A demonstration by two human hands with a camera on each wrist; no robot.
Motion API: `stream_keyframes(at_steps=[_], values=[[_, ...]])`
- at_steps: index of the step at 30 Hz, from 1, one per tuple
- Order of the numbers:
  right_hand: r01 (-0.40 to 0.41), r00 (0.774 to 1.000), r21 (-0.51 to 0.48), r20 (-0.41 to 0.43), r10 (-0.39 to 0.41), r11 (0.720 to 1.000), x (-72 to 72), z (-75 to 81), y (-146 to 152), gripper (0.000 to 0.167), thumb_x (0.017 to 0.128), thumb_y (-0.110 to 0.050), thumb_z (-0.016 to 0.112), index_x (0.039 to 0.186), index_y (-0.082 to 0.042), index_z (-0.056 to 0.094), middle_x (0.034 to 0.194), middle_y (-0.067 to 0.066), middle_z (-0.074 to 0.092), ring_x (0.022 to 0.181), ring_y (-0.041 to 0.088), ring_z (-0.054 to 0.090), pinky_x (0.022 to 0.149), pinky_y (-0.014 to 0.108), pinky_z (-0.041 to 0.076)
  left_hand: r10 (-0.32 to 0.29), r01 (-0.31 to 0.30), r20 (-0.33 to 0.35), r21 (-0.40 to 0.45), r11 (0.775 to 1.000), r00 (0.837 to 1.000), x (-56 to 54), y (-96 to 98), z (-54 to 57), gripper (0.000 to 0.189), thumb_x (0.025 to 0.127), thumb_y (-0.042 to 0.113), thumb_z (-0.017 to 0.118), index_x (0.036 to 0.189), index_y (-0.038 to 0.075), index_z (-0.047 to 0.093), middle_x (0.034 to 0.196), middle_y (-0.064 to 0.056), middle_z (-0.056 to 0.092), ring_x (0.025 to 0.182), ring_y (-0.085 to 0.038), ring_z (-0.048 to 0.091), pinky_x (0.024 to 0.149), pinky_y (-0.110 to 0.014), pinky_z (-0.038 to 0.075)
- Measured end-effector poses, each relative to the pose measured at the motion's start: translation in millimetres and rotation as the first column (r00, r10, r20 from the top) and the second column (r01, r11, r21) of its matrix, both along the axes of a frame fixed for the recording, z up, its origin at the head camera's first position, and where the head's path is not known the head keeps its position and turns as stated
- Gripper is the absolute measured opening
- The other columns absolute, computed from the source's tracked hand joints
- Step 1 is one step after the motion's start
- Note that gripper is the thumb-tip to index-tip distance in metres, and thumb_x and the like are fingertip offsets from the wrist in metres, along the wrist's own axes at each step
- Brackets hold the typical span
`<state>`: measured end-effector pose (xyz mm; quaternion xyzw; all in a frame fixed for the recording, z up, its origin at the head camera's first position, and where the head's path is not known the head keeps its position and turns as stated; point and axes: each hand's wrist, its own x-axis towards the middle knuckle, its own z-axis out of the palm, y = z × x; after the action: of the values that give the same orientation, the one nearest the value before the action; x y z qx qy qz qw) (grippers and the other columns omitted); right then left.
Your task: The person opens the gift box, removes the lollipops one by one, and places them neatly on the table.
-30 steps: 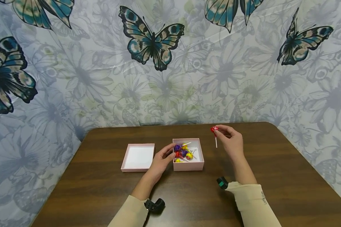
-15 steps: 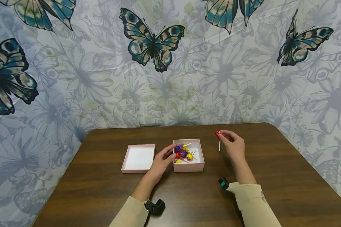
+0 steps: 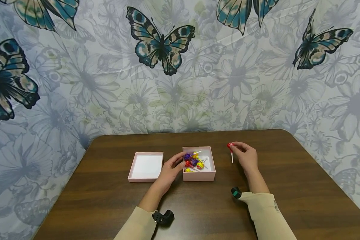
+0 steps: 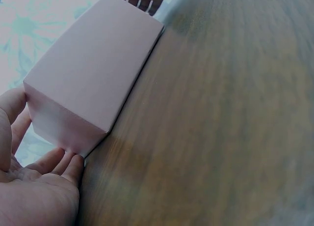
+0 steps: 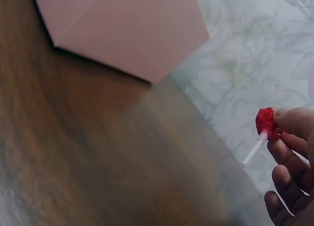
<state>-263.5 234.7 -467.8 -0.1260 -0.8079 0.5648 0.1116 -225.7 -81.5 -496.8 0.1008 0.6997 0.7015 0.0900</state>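
A pink box (image 3: 199,176), its lid off, stands on the table with several wrapped lollipops (image 3: 193,162) inside, purple, yellow and red. My left hand (image 3: 170,169) rests against the box's left wall, its fingertips at the side and rim. In the left wrist view, the fingers (image 4: 73,168) touch the lower part of that wall. To the right of the box, my right hand (image 3: 246,156) pinches a red lollipop (image 5: 265,122) by its wrapped head between thumb and fingers. Its white stick points downward, held above the table.
The pink lid (image 3: 145,166) with a white inside lies left of the box, partly behind my left hand. Brown wooden table (image 3: 108,206) lies under everything. A butterfly-patterned cloth (image 3: 180,100) hangs behind the table's far edge.
My right hand has come slightly lower and to the right with the red lollipop, nearer the table. The left hand and the box have stayed in place.
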Motion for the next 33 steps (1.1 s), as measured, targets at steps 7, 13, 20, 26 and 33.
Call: stream_keyframes(at_steps=[7,13,20,26,33], values=[[-0.038,0.998,0.094,0.047,0.033,0.995,-3.8,-11.9,4.1,0.041,0.093,-0.040,0.070,0.122,-0.010,0.071,0.116,0.009,0.068,0.094,0.011,0.057,0.073,0.016,0.048,0.006,-0.006,0.005,0.003,1.000,1.000,0.1,0.8,0.4,0.045,0.101,0.023,0.059,0.145,0.022,0.052,0.157,-0.008,0.043,0.148,-0.030,0.037,0.120,-0.052,0.032],[-0.068,0.996,0.206,0.078,0.053,0.976,-5.6,-19.9,3.9,0.039,0.094,-0.039,0.068,0.121,-0.010,0.071,0.124,0.016,0.067,0.109,0.029,0.059,0.085,0.032,0.048,0.010,-0.010,0.004,-0.005,1.000,1.000,3.2,1.4,-1.0,0.045,0.102,0.023,0.057,0.146,0.020,0.051,0.157,-0.011,0.042,0.147,-0.031,0.037,0.121,-0.053,0.031],[-0.073,0.995,0.272,0.079,0.053,0.960,-8.3,-20.2,3.5,0.039,0.095,-0.040,0.067,0.121,-0.012,0.072,0.126,0.016,0.068,0.115,0.036,0.060,0.093,0.046,0.048,0.013,-0.013,-0.005,0.005,1.000,1.000,0.4,2.2,-0.9,0.044,0.102,0.022,0.058,0.145,0.018,0.052,0.155,-0.011,0.045,0.147,-0.029,0.038,0.121,-0.052,0.032],[-0.079,0.996,0.358,0.069,0.058,0.930,-9.9,-19.7,4.1,0.039,0.095,-0.043,0.065,0.118,-0.013,0.073,0.123,0.017,0.070,0.112,0.040,0.062,0.085,0.047,0.049,0.008,-0.008,-0.010,0.007,1.000,1.000,-1.1,2.7,-0.2,0.045,0.102,0.022,0.058,0.146,0.018,0.052,0.156,-0.010,0.044,0.148,-0.029,0.037,0.121,-0.051,0.032],[-0.066,0.996,0.385,0.083,0.037,0.920,-12.0,-18.7,3.8,0.038,0.095,-0.043,0.065,0.119,-0.015,0.073,0.127,0.018,0.068,0.114,0.042,0.061,0.090,0.051,0.047,0.007,-0.007,-0.011,0.011,1.000,1.000,-1.1,1.8,-0.3,0.045,0.101,0.023,0.059,0.146,0.018,0.051,0.157,-0.011,0.043,0.148,-0.030,0.037,0.121,-0.052,0.031]])
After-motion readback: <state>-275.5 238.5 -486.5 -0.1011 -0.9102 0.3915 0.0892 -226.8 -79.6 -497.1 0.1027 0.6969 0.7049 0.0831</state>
